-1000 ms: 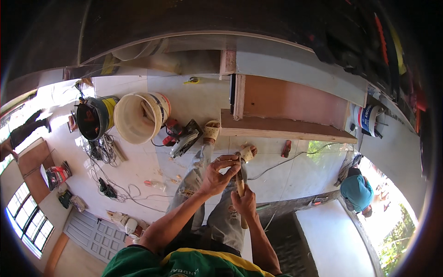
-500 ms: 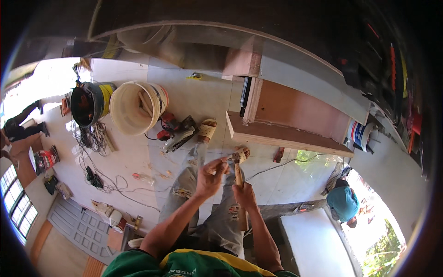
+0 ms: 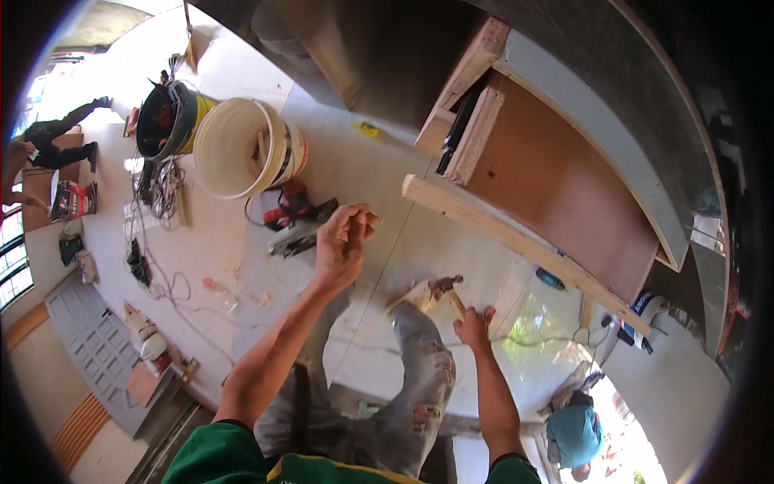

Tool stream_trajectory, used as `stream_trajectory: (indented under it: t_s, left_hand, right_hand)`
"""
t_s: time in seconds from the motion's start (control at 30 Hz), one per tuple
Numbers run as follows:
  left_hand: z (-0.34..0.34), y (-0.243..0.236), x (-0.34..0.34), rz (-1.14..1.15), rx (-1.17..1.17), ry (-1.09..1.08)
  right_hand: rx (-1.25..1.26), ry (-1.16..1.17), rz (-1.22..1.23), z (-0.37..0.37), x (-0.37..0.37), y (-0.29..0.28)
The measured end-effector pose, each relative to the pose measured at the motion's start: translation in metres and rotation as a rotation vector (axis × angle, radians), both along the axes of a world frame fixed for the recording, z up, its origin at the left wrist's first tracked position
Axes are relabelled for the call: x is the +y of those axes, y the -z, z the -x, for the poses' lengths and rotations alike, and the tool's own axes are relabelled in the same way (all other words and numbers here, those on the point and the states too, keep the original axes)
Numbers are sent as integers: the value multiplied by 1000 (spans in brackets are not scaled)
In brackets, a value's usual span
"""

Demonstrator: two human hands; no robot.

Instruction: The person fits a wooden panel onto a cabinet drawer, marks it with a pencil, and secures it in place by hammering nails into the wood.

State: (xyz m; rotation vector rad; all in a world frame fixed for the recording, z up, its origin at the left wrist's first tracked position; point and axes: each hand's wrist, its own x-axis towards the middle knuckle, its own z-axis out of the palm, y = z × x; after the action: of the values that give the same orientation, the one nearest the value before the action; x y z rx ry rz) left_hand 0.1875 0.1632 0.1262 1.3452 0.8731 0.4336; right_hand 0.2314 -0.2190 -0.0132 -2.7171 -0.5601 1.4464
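My right hand (image 3: 474, 325) is wrapped round the wooden handle of a hammer (image 3: 446, 285), low over the tiled floor beside my right shoe. Raised in front of me, my left hand (image 3: 343, 248) has its thumb and fingers drawn together in a pinch. Anything small between them cannot be made out. Ahead and to the right a wooden drawer (image 3: 556, 181) stands pulled out from a cabinet, with a pale-edged front board (image 3: 516, 242) and a dark slide rail (image 3: 461, 125) at its side. Neither hand touches the drawer.
Left of my hand stand a white bucket (image 3: 208, 157) and a dark bucket (image 3: 147, 133), with a red-and-black power tool (image 3: 294, 206) nearby. A blue tool (image 3: 550, 278) lies under the drawer. Cables (image 3: 165, 194) trail on the floor. One person (image 3: 574, 436) is at right, another (image 3: 56, 153) at far left.
My hands have parted: the left moved up and forward, the right swung outward to the right with the hammer. My view has turned and come nearer the drawer.
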Motion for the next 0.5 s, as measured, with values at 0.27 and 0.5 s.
stream_trajectory:
  t_s: [0.27, 0.5]
  left_hand:
    - [-66, 94, 72, -314, -180, -50]
    - [-152, 95, 130, -370, -960, 53]
  right_hand:
    - [-159, 63, -116, -19, -65, 146]
    - [-218, 53, -241, -45, -72, 219]
